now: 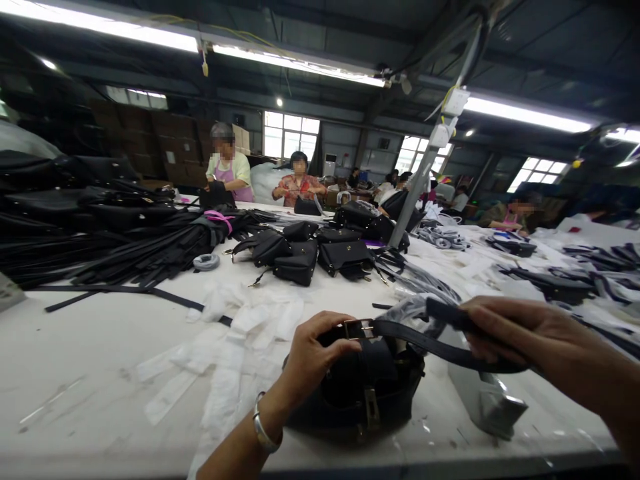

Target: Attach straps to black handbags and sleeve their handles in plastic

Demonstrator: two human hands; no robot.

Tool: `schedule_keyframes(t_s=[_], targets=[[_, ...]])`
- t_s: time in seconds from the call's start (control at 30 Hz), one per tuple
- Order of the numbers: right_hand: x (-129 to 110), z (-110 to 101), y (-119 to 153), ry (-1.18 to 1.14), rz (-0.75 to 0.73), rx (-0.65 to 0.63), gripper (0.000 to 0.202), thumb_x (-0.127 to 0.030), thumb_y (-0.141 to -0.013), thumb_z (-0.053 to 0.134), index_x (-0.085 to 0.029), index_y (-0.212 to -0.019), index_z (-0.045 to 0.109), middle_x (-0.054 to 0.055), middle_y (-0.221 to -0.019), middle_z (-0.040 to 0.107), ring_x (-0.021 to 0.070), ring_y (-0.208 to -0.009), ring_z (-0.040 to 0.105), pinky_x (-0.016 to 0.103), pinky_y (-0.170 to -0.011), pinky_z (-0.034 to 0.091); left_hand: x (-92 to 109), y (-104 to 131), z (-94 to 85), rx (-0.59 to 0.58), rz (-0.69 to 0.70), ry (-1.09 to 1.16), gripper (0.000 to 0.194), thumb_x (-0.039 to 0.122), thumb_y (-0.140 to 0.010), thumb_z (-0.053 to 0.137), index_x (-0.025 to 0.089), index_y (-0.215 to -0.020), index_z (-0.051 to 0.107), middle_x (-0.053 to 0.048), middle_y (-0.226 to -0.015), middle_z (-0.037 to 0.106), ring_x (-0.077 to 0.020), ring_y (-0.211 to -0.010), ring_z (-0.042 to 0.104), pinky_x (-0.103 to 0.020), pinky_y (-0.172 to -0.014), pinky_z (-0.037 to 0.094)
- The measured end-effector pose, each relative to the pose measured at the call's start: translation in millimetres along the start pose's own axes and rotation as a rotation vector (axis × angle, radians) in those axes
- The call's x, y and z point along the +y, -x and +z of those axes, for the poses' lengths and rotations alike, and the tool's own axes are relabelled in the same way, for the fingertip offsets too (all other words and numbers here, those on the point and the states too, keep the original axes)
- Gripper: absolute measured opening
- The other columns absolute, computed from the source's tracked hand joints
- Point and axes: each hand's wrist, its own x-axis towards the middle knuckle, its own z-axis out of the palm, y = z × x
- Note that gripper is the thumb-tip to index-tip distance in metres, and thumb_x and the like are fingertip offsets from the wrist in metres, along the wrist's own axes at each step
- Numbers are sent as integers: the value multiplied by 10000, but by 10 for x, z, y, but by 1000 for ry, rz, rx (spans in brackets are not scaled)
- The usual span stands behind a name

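My left hand [317, 350], with a silver bangle at the wrist, pinches a metal buckle [359, 329] between thumb and fingers. A black strap [415, 339] runs from that buckle over to the right. My right hand [520, 330] is closed on the strap near its looped end, with plastic film around part of it. Below the strap, a black bag [360, 393] with a metal clasp sits upright on the white table [110, 360], near the front edge.
White paper strips [225, 373] lie left of the bag. A metal block [493, 400] stands right of it. Finished-looking black bags [295, 260], a strap pile [145, 253] and a slanted pole [420, 187] are farther back. Several people work across the table.
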Motion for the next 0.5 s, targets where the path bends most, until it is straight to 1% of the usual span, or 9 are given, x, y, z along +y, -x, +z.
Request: schedule_keyframes(t_s=[0.03, 0.07, 0.1, 0.13, 0.23, 0.37, 0.5], targets=[[-64, 65, -16, -12, 58, -170, 528, -674, -864, 511, -198, -709, 680, 20, -555, 562, 146, -505, 509, 262, -464, 414, 19, 6, 3, 6, 21, 3, 209, 185, -744, 787, 207, -951, 760, -35, -980, 747, -202, -946, 672, -284, -874, 502], [-120, 131, -40, -14, 86, -296, 515, -660, -869, 524, -192, -735, 690, 9, -559, 555, 135, -515, 506, 246, -474, 399, 38, 11, 5, 12, 35, 8, 204, 176, -752, 776, 209, -953, 765, -35, -986, 748, -199, -950, 671, -280, -876, 501], [-166, 193, -69, -6, 91, -375, 504, -647, -879, 525, -188, -763, 700, -1, -556, 546, 128, -525, 506, 236, -493, 395, 56, 16, 7, 19, 43, 12, 204, 171, -757, 768, 211, -956, 767, -35, -990, 748, -197, -951, 671, -277, -874, 502], [-198, 250, -103, 14, 83, -408, 501, -637, -889, 518, -184, -779, 704, -7, -552, 542, 124, -532, 509, 232, -513, 397, 72, 20, 8, 23, 46, 15, 205, 167, -758, 764, 212, -958, 768, -35, -991, 748, -196, -950, 672, -274, -870, 503], [-237, 384, -213, 67, 33, -426, 500, -610, -915, 492, -176, -771, 695, -10, -550, 561, 119, -533, 507, 227, -528, 394, 103, 27, 12, 22, 54, 12, 210, 167, -759, 763, 215, -963, 769, -32, -985, 750, -198, -951, 673, -275, -869, 505], [-315, 523, -332, 93, -20, -446, 473, -569, -920, 492, -177, -723, 670, -8, -550, 581, 127, -514, 519, 225, -488, 379, 117, 25, 11, 14, 47, -1, 210, 183, -747, 784, 214, -954, 774, -33, -980, 753, -204, -945, 675, -279, -866, 507], [-483, 631, -411, 211, -63, -407, 426, -520, -893, 521, -181, -675, 660, -10, -507, 567, 132, -487, 516, 227, -457, 343, 120, 32, -17, 44, 35, -7, 163, 176, -745, 786, 208, -904, 780, -27, -934, 757, -194, -885, 678, -272, -831, 512]])
